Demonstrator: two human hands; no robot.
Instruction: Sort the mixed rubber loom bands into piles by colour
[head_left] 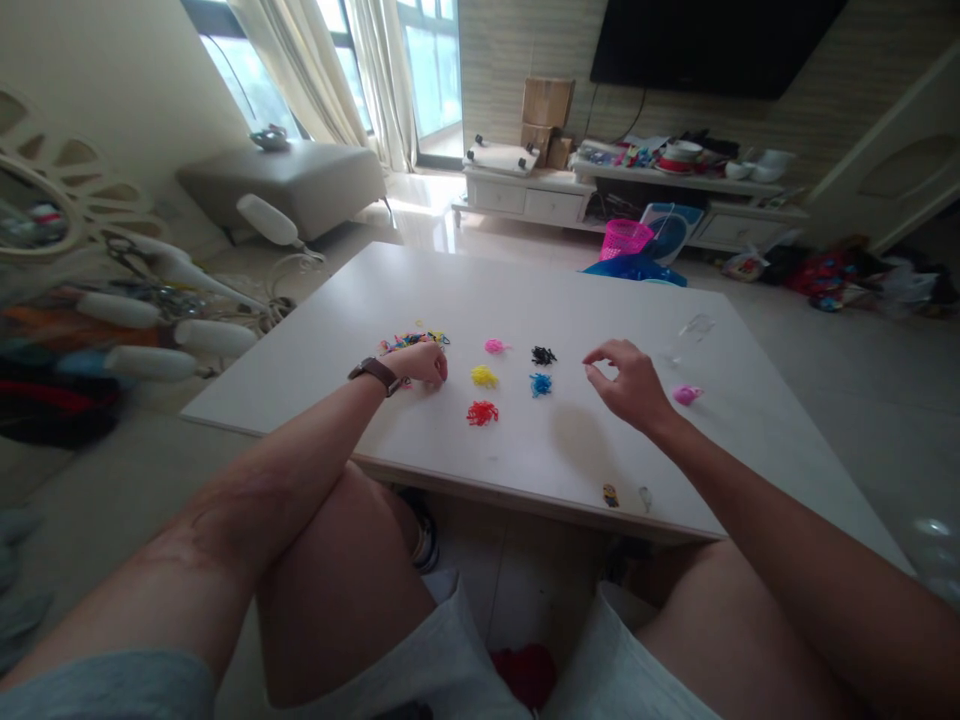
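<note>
My left hand [421, 364], with a watch on its wrist, rests its curled fingers at the edge of a mixed heap of coloured rubber bands [415, 341]. What its fingers hold, if anything, is hidden. To its right lie sorted little piles: pink bands [495, 346], yellow bands [484, 376], red bands [482, 413], black bands [544, 355] and blue bands [541, 384]. Just right of the black and blue piles hovers my right hand [624, 382], thumb and forefinger tips pinched close together. Anything between them is too small to make out.
On the white table [450, 285] are a purple-pink item [686, 394], a clear plastic container [697, 328], a small yellow figure charm [610, 495] and a pale small piece [646, 497]. A pink basket [626, 239] stands beyond the far edge. A white-shaded lamp [268, 219] is at left.
</note>
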